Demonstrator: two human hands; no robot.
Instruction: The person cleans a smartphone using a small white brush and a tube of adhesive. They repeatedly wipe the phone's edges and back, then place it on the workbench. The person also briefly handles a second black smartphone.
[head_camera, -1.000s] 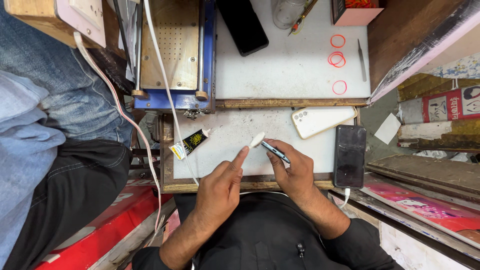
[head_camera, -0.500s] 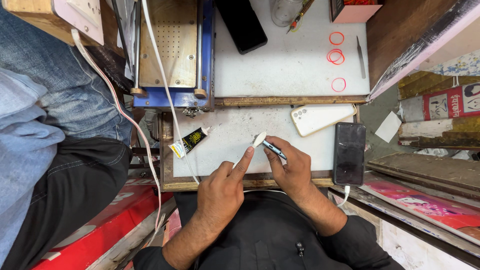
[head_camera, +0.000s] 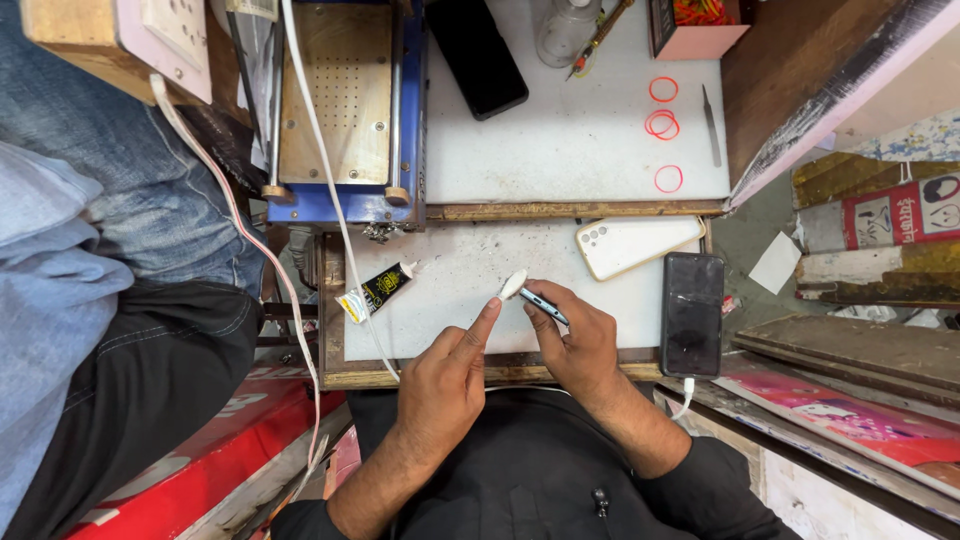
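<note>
A slim blue-black tool (head_camera: 545, 306) with a white tip lies over the white mat (head_camera: 450, 320), pinched in the closed right hand (head_camera: 580, 345). The left hand (head_camera: 445, 385), holding nothing, extends its forefinger to the tip, apparently steadying it. A glue tube (head_camera: 378, 291), white phone back (head_camera: 635, 245) and black phone (head_camera: 693, 313) lie nearby on the wooden bench (head_camera: 520, 372).

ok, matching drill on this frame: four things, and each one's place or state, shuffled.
Things:
1. glue tube
2. white phone
3. black phone
4. red rings

Places/states:
A. on the upper white board
B. plugged into a cable, right of the right hand
C. face down, beside the upper edge of the lower mat
D. lying left of the left hand

Pairs: 1-D, 2-C, 3-B, 4-A
</note>
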